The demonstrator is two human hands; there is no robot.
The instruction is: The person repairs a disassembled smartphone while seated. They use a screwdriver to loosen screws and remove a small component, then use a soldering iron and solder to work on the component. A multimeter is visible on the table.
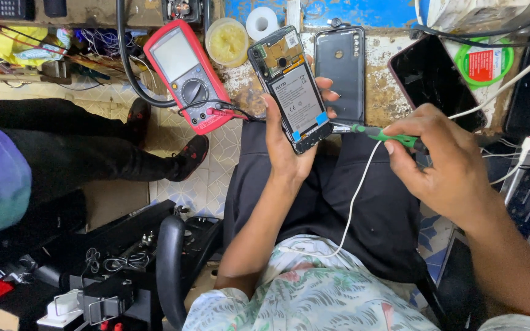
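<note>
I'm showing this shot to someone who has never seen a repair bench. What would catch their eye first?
Probably the opened phone at the centre, back off, held up in the left hand. From the right, the right hand points a green-handled screwdriver at its lower end. To its left, a red meter lies on the bench edge.

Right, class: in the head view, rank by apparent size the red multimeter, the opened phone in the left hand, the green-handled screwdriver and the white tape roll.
1. Red multimeter
2. Opened phone, almost as big; it may be held nearer the camera, so this order is unsure
3. Green-handled screwdriver, partly hidden in the right hand
4. White tape roll
</note>
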